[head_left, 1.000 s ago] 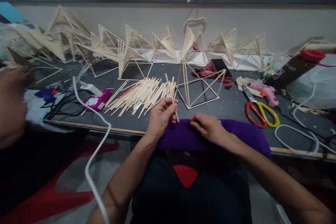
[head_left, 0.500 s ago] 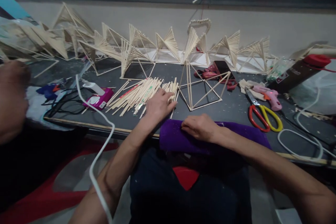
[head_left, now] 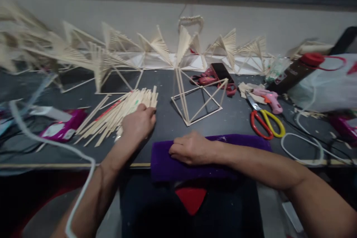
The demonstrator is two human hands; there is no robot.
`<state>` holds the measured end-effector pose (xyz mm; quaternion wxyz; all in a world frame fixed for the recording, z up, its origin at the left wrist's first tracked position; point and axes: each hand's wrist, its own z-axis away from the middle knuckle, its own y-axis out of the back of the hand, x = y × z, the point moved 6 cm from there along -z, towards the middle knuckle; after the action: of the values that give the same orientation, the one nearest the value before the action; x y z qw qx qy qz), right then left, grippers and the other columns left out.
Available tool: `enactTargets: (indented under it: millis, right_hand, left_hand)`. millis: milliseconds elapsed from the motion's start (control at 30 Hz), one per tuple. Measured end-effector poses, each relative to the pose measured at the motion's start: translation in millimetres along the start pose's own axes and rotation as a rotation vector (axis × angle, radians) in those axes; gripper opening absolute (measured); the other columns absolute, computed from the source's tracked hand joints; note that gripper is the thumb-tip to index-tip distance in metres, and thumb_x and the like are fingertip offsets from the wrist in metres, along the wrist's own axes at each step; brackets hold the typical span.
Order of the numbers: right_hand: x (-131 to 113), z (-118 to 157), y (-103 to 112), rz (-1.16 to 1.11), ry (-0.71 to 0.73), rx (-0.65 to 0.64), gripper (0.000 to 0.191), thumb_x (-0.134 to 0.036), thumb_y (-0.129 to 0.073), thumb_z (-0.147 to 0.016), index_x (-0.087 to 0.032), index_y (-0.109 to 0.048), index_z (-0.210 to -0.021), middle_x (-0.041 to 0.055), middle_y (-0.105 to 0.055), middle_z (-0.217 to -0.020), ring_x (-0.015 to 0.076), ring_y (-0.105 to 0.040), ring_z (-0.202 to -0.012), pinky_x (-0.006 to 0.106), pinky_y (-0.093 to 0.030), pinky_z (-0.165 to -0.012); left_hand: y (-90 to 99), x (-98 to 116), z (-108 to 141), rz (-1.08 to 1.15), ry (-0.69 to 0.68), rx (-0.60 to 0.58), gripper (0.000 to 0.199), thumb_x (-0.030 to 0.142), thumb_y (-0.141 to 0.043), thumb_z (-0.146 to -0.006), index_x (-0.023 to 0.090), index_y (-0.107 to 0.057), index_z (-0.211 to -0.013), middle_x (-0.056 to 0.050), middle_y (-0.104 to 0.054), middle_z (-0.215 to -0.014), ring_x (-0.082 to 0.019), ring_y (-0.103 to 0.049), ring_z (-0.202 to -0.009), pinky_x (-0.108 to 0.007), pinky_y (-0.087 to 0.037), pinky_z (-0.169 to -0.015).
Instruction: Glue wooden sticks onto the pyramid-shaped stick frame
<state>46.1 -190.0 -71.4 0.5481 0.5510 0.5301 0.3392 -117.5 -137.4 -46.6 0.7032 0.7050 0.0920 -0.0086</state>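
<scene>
My left hand [head_left: 139,121] is closed at the right side of a loose pile of thin wooden sticks [head_left: 111,119]; what its fingers grip is hidden. Curled fingers of my right hand [head_left: 189,148] rest on a purple cloth [head_left: 164,160] at the table's front edge, and anything in them is too small to make out. Beyond the cloth, between the hands, a wooden stick frame [head_left: 205,118] stands on the grey table [head_left: 156,81].
Several finished stick models [head_left: 184,46] line the wall. Scissors [head_left: 260,119], a pink glue gun [head_left: 272,100], a phone [head_left: 219,71] and a dark bottle [head_left: 295,72] lie right. A white cable [head_left: 80,152] crosses at left, near a magenta box [head_left: 67,124].
The view has shifted right, and the other person's hand at the left is out of sight. My left hand's fingers have closed at the sticks. My right hand stays on the cloth.
</scene>
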Motion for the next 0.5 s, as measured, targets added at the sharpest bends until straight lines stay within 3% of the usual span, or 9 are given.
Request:
enactTargets:
  millis: [100, 167, 267, 367, 433, 500]
  right_hand:
    - [0.2, 0.0, 0.5, -0.021, 0.009, -0.028, 0.029, -0.033, -0.035, -0.103, -0.019, -0.061, -0.107, 0.002, -0.068, -0.096, 0.0133, -0.06, -0.075, 0.03, -0.02, -0.052]
    - [2.1, -0.2, 2.3, -0.026, -0.002, -0.042, 0.03, -0.033, -0.034, -0.102, -0.02, -0.06, -0.107, 0.0014, -0.067, -0.097, 0.0136, -0.06, -0.075, 0.031, -0.02, -0.05]
    - [4.6, 0.8, 6.1, -0.024, -0.022, -0.06, 0.03, -0.032, -0.034, -0.102, -0.02, -0.061, -0.106, 0.0008, -0.066, -0.097, 0.014, -0.059, -0.074, 0.031, -0.02, -0.048]
    - [6.7, 0.3, 5.4, -0.014, -0.016, -0.051, 0.029, -0.029, -0.034, -0.102, -0.019, -0.061, -0.108, 0.0015, -0.066, -0.1, 0.0148, -0.059, -0.075, 0.031, -0.027, -0.048]
    - [5.2, -2.9, -1.6, -0.022, 0.044, -0.063, 0.024, -0.024, -0.039, -0.1, -0.018, -0.062, -0.105, 0.0023, -0.067, -0.101, 0.0145, -0.059, -0.08, 0.029, -0.037, -0.055]
    - [4.5, -7.1, -9.3, -0.027, 0.06, -0.067, 0.016, -0.018, -0.049, -0.096, -0.019, -0.065, -0.096, 0.0015, -0.069, -0.099, 0.013, -0.059, -0.086, 0.026, -0.044, -0.067]
  left_hand:
    - [5.9, -3.7, -3.4, 0.011, -0.019, 0.028, 0.039, 0.035, -0.041, -0.097, 0.018, -0.069, -0.117, -0.012, -0.065, -0.108, -0.022, -0.063, -0.076, -0.028, -0.026, -0.049]
    - [13.7, 0.5, -5.0, 0.103, -0.075, 0.099, 0.035, 0.037, -0.049, -0.095, 0.017, -0.07, -0.115, -0.01, -0.066, -0.103, -0.02, -0.062, -0.075, -0.026, -0.03, -0.051]
    - [42.2, 15.7, 5.9, 0.394, -0.238, 0.405, 0.026, 0.034, -0.059, -0.092, 0.018, -0.072, -0.107, -0.004, -0.067, -0.087, -0.016, -0.063, -0.077, -0.024, -0.041, -0.061]
    - [72.3, 40.7, 31.9, 0.636, -0.466, 0.705, 0.011, 0.026, -0.065, -0.089, 0.021, -0.072, -0.097, 0.0, -0.069, -0.083, -0.011, -0.064, -0.071, -0.021, -0.045, -0.062]
    - [81.5, 68.1, 43.1, 0.758, -0.665, 0.665, 0.009, 0.019, -0.065, -0.088, 0.02, -0.07, -0.094, 0.0, -0.07, -0.084, -0.009, -0.064, -0.07, -0.019, -0.046, -0.061]
    - [81.3, 101.7, 47.0, 0.849, -0.879, 0.423, 0.009, 0.017, -0.062, -0.089, 0.018, -0.071, -0.091, 0.0, -0.07, -0.079, -0.009, -0.064, -0.068, -0.018, -0.047, -0.062]
